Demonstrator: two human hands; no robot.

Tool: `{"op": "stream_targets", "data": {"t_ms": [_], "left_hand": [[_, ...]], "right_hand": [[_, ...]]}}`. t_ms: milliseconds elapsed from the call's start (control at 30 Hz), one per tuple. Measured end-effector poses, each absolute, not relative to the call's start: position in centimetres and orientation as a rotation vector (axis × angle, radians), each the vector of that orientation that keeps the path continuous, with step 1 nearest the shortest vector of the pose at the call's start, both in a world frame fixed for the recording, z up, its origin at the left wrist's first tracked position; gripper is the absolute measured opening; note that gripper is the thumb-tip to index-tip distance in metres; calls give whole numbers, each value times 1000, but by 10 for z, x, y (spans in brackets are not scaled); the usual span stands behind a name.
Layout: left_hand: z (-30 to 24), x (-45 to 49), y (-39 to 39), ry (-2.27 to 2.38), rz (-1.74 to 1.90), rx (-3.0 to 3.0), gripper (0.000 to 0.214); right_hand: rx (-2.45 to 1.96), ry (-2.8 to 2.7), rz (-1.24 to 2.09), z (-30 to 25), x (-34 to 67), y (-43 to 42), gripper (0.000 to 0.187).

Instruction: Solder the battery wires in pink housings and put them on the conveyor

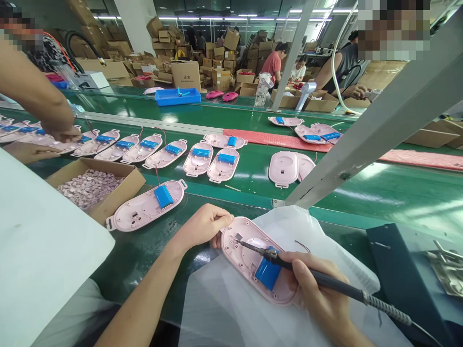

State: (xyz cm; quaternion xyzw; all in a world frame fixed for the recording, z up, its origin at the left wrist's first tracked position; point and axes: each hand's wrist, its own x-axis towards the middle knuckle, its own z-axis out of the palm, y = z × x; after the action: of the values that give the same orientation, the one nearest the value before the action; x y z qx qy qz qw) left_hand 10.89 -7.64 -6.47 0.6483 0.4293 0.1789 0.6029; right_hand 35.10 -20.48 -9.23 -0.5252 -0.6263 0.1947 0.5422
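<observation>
My right hand [321, 284] grips a soldering iron [285, 260] by its black handle. The iron's tip reaches the upper left part of a pink plastic housing [249, 231], near small round holes; whether it touches cannot be told. With thumb and fingers, my left hand [208, 224] pinches the upper left end of this housing. Inside it sits a blue battery pack [267, 272], partly behind the iron. A thin dark wire sticks out at the housing's right. Beneath lies a translucent white sheet [213, 299]. Another pink housing [144, 209] with a blue battery rests left of my hands.
A cardboard box [119, 200] of small pale pink rings stands at left. Several pink housings line the green conveyor [249, 176], where a co-worker's hand [61, 127] reaches in. A slanted metal post [340, 164] and a dark box [401, 270] are at right.
</observation>
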Motion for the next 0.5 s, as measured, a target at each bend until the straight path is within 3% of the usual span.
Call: {"op": "stream_targets", "data": {"t_ms": [500], "left_hand": [[-59,110,-77,1023,396,1528,44]], "right_hand": [[-1231,-1481,481,-103,353,-205,31]]}}
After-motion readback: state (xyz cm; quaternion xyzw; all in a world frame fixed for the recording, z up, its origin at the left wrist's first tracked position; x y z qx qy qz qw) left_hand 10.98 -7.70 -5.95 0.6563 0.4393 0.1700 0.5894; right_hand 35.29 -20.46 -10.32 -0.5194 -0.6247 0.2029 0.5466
